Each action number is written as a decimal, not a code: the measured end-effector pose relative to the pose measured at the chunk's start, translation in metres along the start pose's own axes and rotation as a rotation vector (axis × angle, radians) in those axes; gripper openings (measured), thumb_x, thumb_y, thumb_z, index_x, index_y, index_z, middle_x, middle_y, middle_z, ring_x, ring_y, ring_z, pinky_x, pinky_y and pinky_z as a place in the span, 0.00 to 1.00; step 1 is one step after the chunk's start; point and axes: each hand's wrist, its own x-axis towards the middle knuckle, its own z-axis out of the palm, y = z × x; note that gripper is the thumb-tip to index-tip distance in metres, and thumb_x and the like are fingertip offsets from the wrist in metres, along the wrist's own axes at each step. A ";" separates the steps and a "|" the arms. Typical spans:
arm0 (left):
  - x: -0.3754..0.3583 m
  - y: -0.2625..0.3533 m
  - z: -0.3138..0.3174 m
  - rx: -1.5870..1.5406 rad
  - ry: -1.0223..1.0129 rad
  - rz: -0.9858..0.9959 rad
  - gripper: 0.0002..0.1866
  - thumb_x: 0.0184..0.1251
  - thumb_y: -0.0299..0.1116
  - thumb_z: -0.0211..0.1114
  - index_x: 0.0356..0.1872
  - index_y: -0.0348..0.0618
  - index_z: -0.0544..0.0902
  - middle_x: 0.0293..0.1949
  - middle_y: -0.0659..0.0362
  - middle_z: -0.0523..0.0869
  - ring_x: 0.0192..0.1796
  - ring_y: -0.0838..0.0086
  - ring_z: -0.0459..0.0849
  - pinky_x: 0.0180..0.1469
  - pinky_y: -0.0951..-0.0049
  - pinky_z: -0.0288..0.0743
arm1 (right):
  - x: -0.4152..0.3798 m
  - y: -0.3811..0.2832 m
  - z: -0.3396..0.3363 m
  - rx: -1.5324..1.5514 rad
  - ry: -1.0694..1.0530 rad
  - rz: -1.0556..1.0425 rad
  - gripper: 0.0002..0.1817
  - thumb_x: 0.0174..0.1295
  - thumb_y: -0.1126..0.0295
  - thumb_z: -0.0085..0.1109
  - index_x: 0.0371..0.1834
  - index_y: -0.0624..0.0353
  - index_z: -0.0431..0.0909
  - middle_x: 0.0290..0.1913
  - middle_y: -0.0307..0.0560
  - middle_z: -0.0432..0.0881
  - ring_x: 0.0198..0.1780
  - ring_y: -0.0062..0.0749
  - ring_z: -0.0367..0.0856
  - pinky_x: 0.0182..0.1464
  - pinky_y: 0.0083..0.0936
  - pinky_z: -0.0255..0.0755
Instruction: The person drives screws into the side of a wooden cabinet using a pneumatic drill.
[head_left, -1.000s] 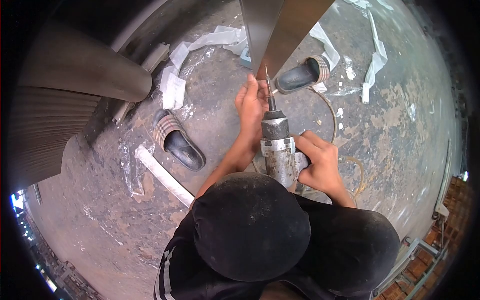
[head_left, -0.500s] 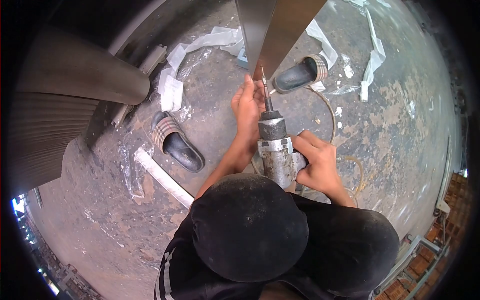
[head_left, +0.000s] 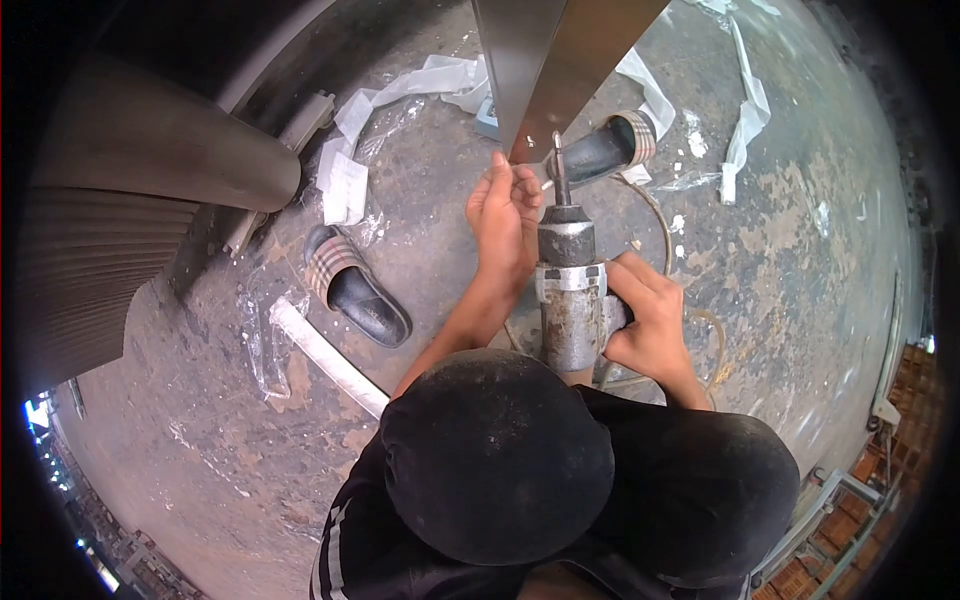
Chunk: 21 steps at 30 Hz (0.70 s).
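Note:
My right hand [head_left: 652,318] is wrapped round the handle of a worn metal power driver [head_left: 570,300], whose bit [head_left: 559,165] points away from me. My left hand [head_left: 505,215] is at the near end of a long brown metal profile [head_left: 565,70], palm up with fingers curled and thumb raised. Whether its fingers grip the profile or a small part is too small to tell. The bit stands to the right of the profile's end, apart from it. A small bright spot shows on the profile near its end.
Two black sandals [head_left: 370,305] [head_left: 597,152] lie on the stained floor. White strips [head_left: 345,185] [head_left: 748,110] and a pale strip [head_left: 325,350] are scattered about. A hose [head_left: 660,215] runs right of the driver. Dark machinery [head_left: 150,140] stands at the left.
The driver and my right hand have shifted right and slightly towards the near side, and the bit has moved away from the profile's end. The profile's end has shifted slightly right.

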 end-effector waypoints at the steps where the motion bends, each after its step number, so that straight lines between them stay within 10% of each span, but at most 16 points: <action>1: 0.002 -0.001 -0.002 -0.023 -0.004 -0.011 0.14 0.81 0.40 0.60 0.39 0.39 0.78 0.32 0.58 0.83 0.31 0.78 0.80 0.32 0.78 0.73 | -0.002 0.000 0.001 -0.001 -0.015 0.003 0.28 0.35 0.76 0.64 0.48 0.53 0.84 0.32 0.43 0.78 0.32 0.47 0.81 0.32 0.36 0.73; 21: 0.006 -0.003 -0.008 0.153 -0.061 0.015 0.23 0.83 0.51 0.53 0.41 0.37 0.77 0.27 0.60 0.78 0.26 0.78 0.75 0.26 0.80 0.68 | 0.001 -0.009 0.000 0.049 -0.077 0.017 0.29 0.36 0.75 0.66 0.51 0.53 0.85 0.32 0.44 0.78 0.32 0.49 0.82 0.33 0.38 0.74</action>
